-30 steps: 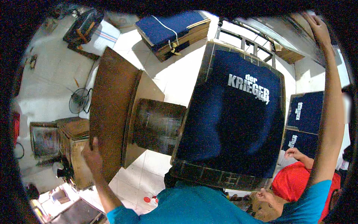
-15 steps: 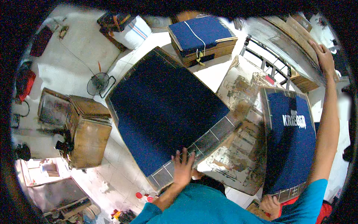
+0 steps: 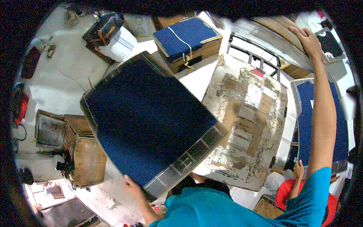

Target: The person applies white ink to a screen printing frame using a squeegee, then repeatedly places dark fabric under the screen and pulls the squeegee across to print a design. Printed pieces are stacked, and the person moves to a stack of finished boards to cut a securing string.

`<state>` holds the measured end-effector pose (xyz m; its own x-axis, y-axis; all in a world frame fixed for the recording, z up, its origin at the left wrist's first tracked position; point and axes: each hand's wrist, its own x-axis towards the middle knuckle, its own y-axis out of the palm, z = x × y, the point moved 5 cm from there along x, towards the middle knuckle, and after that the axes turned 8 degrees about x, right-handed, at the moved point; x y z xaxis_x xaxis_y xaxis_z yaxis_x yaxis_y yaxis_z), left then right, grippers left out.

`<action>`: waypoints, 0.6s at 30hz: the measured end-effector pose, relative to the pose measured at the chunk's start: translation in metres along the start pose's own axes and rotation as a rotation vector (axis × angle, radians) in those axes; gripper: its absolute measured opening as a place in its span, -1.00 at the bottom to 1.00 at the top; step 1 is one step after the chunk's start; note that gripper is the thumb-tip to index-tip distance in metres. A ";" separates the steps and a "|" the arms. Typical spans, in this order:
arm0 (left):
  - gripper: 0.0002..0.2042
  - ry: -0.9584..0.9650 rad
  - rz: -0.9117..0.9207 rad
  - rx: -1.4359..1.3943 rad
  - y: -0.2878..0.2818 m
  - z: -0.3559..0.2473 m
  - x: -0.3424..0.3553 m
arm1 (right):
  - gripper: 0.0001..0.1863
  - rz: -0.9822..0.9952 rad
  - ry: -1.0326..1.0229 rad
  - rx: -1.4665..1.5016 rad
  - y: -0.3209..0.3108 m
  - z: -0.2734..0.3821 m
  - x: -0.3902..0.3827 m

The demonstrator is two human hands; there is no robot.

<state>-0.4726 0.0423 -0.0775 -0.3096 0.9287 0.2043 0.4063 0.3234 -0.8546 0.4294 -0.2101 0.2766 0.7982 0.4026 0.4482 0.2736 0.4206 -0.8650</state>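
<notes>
Left hand (image 3: 132, 186), at seven o'clock, grips the near edge of a large blue board (image 3: 145, 119) filling the centre. Right hand (image 3: 308, 38), at one o'clock, rests spread on a wooden plank (image 3: 281, 32).

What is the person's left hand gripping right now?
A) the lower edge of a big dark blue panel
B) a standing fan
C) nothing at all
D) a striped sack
A: the left hand clasps the lower edge of the big dark blue panel, while the right hand reaches up to a board overhead.
</notes>
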 end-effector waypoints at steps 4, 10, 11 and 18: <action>-0.38 0.299 -0.028 0.039 -0.064 -0.038 0.063 | -0.21 -0.061 -0.075 0.031 0.003 -0.005 0.004; -0.46 0.499 0.187 -0.013 -0.007 -0.094 0.073 | -0.10 -0.120 0.044 -0.010 -0.009 0.012 -0.023; -0.48 0.485 0.275 -0.004 0.017 -0.101 0.060 | -0.10 -0.129 0.034 -0.007 -0.013 0.019 -0.029; -0.46 0.647 0.585 -0.015 0.168 -0.155 -0.062 | -0.12 -0.103 0.025 0.035 -0.023 0.042 -0.050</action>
<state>-0.2518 0.0675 -0.1592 0.4993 0.8659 -0.0305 0.3605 -0.2396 -0.9015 0.3611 -0.2057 0.2834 0.7800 0.3355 0.5282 0.3365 0.4868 -0.8061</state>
